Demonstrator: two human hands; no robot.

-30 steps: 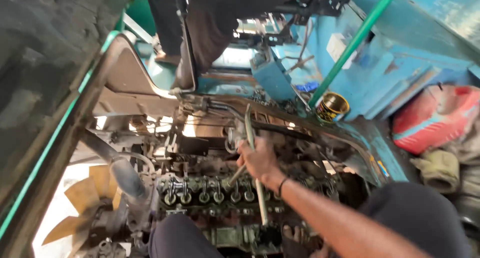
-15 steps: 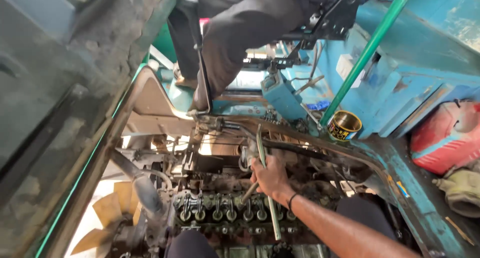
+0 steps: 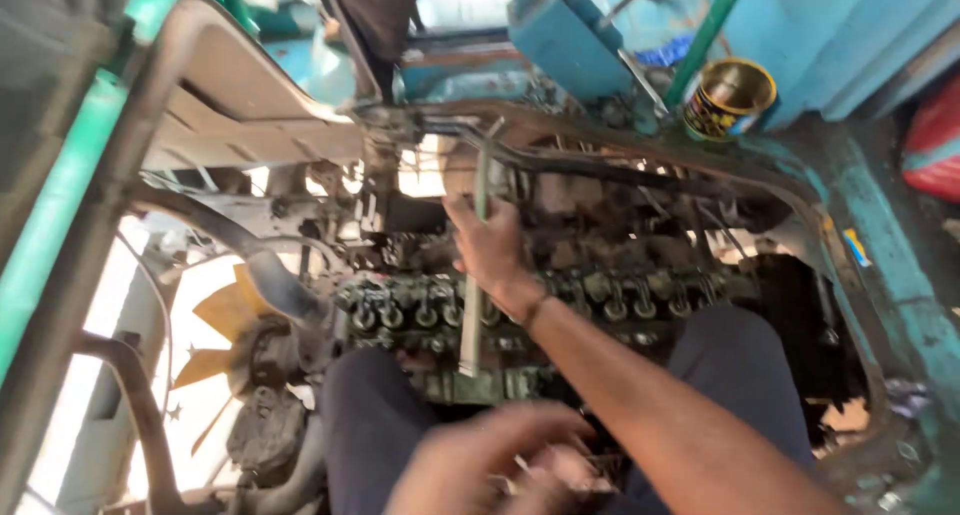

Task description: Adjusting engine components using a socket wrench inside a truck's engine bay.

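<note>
A long metal bar (image 3: 476,255) stands nearly upright over the middle of the open engine (image 3: 560,295), its low end near the row of valve springs (image 3: 400,310) and its top reaching toward the far frame edge. The right hand (image 3: 490,245) is wrapped around the bar's middle, fingers closed on it. The left hand (image 3: 490,455) is near the camera, low in the middle, blurred; whether it holds anything cannot be told. Both knees in dark trousers (image 3: 380,425) flank the engine. A yellow fan (image 3: 225,325) sits at left. An open tin can (image 3: 730,97) stands far right on the blue-green body.
</note>
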